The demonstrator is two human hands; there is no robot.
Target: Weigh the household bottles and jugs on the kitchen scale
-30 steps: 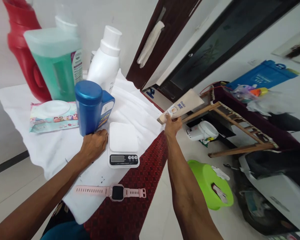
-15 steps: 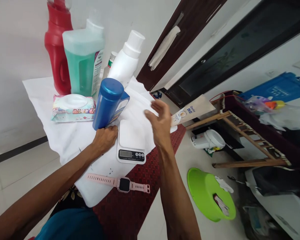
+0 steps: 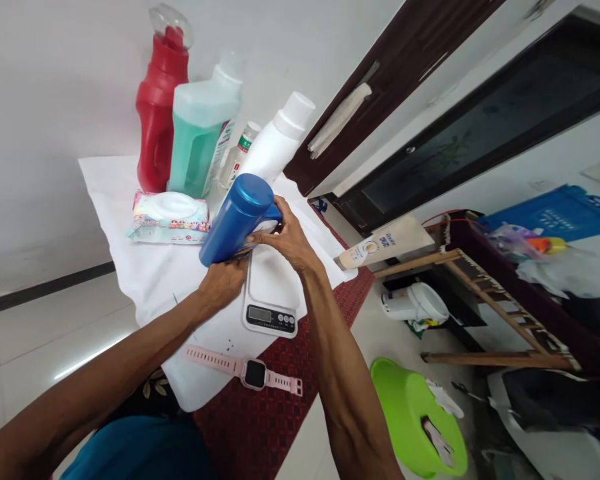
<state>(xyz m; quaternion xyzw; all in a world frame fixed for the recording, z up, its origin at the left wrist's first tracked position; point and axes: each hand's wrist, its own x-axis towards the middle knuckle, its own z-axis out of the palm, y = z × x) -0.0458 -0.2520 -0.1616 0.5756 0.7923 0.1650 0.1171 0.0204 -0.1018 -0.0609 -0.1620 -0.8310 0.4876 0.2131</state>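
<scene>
A blue bottle (image 3: 236, 218) with a blue cap is tilted above the white cloth (image 3: 145, 280). My left hand (image 3: 223, 283) is closed round its base. My right hand (image 3: 285, 233) is closed on its side, near the label. Just below and to the right of both hands sits a white kitchen scale (image 3: 271, 293) with a small display. A cream tube (image 3: 385, 241) lies at the cloth's right edge, away from my hands. A pink smartwatch (image 3: 245, 368) lies flat in front of the scale.
At the back stand a red bottle (image 3: 156, 113), a green-liquid jug (image 3: 198, 137), a small vial (image 3: 237, 160) and a white bottle (image 3: 275, 143). A wipes pack (image 3: 169, 217) lies left of the blue bottle. On the floor at right are a green basin (image 3: 417, 417) and a wooden frame (image 3: 480, 293).
My right hand let go of the cream tube, which now lies at the cloth's edge, and came across onto the blue bottle. The bottle went from upright to tilted, both hands on it.
</scene>
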